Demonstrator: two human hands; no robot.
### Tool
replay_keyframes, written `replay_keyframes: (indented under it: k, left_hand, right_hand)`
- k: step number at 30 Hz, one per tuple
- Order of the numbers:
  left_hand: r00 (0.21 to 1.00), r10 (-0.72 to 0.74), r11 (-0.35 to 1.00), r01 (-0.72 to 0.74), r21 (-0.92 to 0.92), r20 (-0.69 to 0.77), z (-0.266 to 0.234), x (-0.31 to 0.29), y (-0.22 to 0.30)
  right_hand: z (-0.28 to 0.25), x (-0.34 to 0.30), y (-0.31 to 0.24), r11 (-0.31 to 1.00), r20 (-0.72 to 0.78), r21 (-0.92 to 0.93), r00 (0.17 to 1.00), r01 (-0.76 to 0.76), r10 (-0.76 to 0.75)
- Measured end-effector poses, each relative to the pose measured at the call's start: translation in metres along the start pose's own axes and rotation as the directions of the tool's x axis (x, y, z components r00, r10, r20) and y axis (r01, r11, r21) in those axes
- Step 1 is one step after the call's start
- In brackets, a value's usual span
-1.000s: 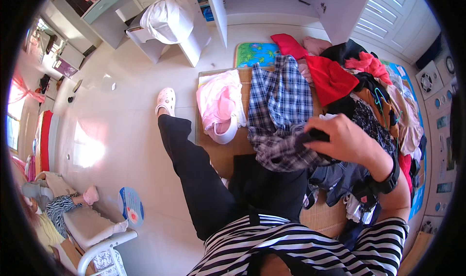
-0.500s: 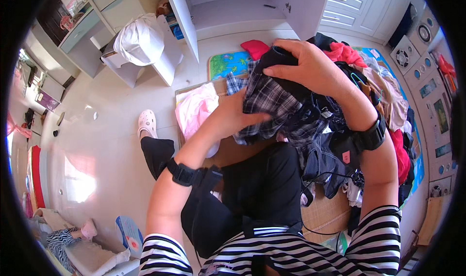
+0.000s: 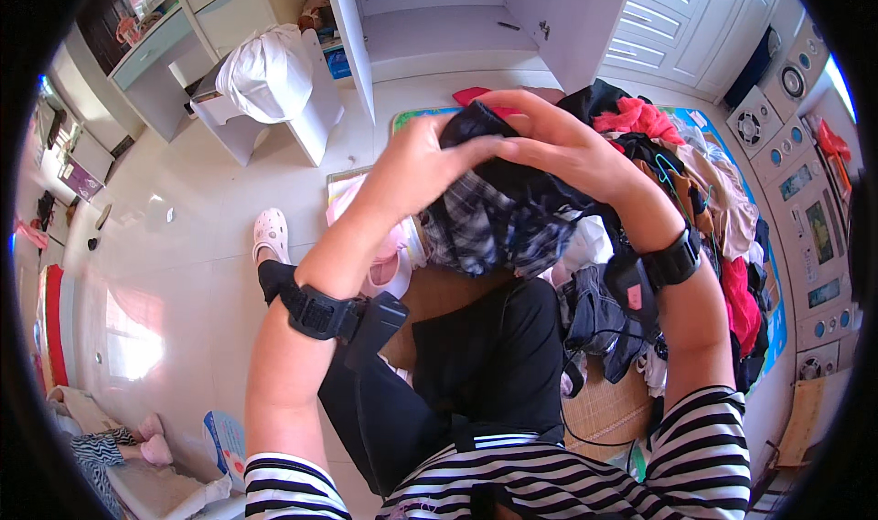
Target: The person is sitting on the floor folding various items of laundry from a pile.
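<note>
A black-and-grey plaid garment (image 3: pixel 480 223) with a black upper part hangs bunched in front of me, above my lap. My left hand (image 3: pixel 425 168) closes on its upper left edge, fingers bent round the cloth. From the upper right, my right hand (image 3: pixel 562 145) grips the black part, its fingertips close to those of the left. The lower plaid folds hang loose. Left of them lies a pink garment (image 3: pixel 391 259), partly hidden by my left forearm. Dark denim clothing (image 3: pixel 594 300) rests beneath my right forearm.
A large heap of mixed clothes (image 3: pixel 722 186) spreads on the right over a colourful mat. A woven mat (image 3: pixel 617 406) lies under it near my legs. An open white cabinet (image 3: pixel 448 35) stands ahead. A stool with a white bag (image 3: pixel 265 76) is at the left.
My left hand has moved up to the garment's top edge, and my right hand has come down and left, so they now meet there. The plaid cloth has shifted left.
</note>
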State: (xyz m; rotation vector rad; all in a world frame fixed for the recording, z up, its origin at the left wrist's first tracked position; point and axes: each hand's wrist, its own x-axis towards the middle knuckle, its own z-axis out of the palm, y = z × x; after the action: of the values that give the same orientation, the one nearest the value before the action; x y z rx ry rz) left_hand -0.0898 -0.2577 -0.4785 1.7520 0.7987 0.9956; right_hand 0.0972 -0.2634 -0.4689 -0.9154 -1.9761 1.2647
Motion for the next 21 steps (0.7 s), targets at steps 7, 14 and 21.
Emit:
replay_keyframes:
  k: [7,14,21]
  left_hand:
    - [0.999,-0.004,0.969,-0.008,-0.249,-0.048,-0.015,-0.001,0.022]
    - [0.849,0.313,0.935,-0.197,0.294,-0.426,-0.065,0.020,0.072]
    - [0.377,0.623,0.693,-0.673,0.260,-0.685,-0.053,0.015,0.147]
  right_hand:
    - [0.001,-0.046,0.085,0.941,-0.062,0.246,0.966,-0.231,0.253]
    - [-0.088,-0.008,-0.037,0.575,-0.422,-0.812,0.785,-0.104,-0.454]
    - [-0.089,-0.044,-0.129,0.238,-0.225,-0.971,0.427,-0.024,-0.876]
